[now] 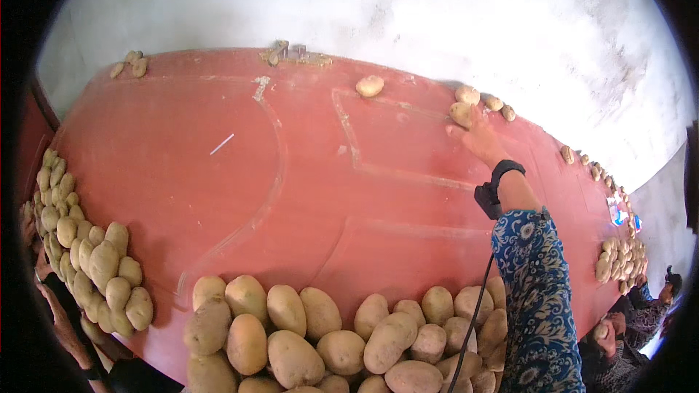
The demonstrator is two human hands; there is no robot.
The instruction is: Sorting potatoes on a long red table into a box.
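Note:
My right hand (483, 136) reaches out to the far edge of the red tabletop. Its thumb and fingers are around the near side of a tan potato (460, 113); whether they grip it or only touch it, I cannot tell. A second potato (467, 94) sits just behind that one, against the wall. Two smaller potatoes, one of them a brownish potato (508, 113), lie to the right of my fingers. A black band with a dark block (490, 202) circles my right wrist. Before me is a large heap of potatoes (295, 357). My left hand is out of view.
Another potato heap (90, 262) lies at the left, beside another person's hand (63, 322). A lone potato (369, 86), metal hardware (281, 53) and a white stick (221, 144) lie on the red surface (246, 185). People (628, 333) sit at the far right near more potatoes (620, 259). A black cable (474, 322) hangs along my sleeve.

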